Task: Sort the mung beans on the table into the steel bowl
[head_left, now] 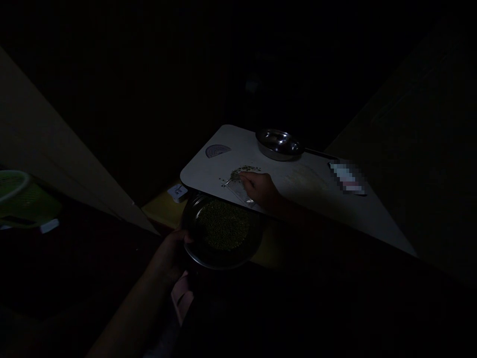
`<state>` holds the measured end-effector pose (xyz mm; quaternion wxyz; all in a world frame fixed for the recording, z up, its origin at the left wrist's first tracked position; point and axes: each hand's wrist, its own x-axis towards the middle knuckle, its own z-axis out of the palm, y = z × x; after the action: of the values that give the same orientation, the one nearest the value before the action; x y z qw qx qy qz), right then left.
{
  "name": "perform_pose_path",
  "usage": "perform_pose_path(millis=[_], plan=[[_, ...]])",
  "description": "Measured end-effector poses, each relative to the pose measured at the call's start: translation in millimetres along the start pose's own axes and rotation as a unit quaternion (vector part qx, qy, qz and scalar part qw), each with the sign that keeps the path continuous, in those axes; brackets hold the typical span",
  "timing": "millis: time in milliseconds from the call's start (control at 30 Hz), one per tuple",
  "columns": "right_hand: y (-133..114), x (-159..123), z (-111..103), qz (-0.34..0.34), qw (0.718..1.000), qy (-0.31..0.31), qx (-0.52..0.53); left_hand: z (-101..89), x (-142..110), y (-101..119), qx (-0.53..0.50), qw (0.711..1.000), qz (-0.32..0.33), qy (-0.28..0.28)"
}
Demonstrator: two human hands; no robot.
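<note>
My left hand (173, 252) grips the near-left rim of a round metal bowl (205, 262), thumb over the edge. Small green beans (223, 226), like mung beans, cover its bottom. The bowl is held just below the near edge of a white tabletop (238, 141). Above that edge my right hand (263, 188) rests on the tabletop with its fingers pressed together at a small heap of loose beans (235, 175). Beneath the fingers lies a clear plastic piece (241, 193); the dimness hides whether they grip it.
A second metal bowl (281, 155) stands at the table's far side. A protractor shape (217, 150) lies far left and a blurred-out phone-like object (346, 176) right. A small white box (177, 193) is beside the table. A green basket (28, 201) is at left. The surroundings are very dark.
</note>
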<state>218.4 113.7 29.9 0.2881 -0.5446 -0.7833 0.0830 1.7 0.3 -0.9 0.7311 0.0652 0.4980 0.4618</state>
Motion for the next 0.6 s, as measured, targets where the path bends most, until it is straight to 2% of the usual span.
perform_pose_path(millis=[167, 300, 600], plan=[[3, -8, -5, 0.010, 1.000, 0.009, -0.004, 4.0, -3, 1, 0.031, 0.999, 0.020, 0.015], [1, -10, -6, 0.003, 1.000, -0.001, -0.005, 5.6, -5, 2, 0.035, 0.999, 0.007, 0.029], [-12, 0, 1, -0.005, 1.000, -0.025, -0.006, 9.5, -7, 3, 0.041, 0.998, -0.003, 0.039]])
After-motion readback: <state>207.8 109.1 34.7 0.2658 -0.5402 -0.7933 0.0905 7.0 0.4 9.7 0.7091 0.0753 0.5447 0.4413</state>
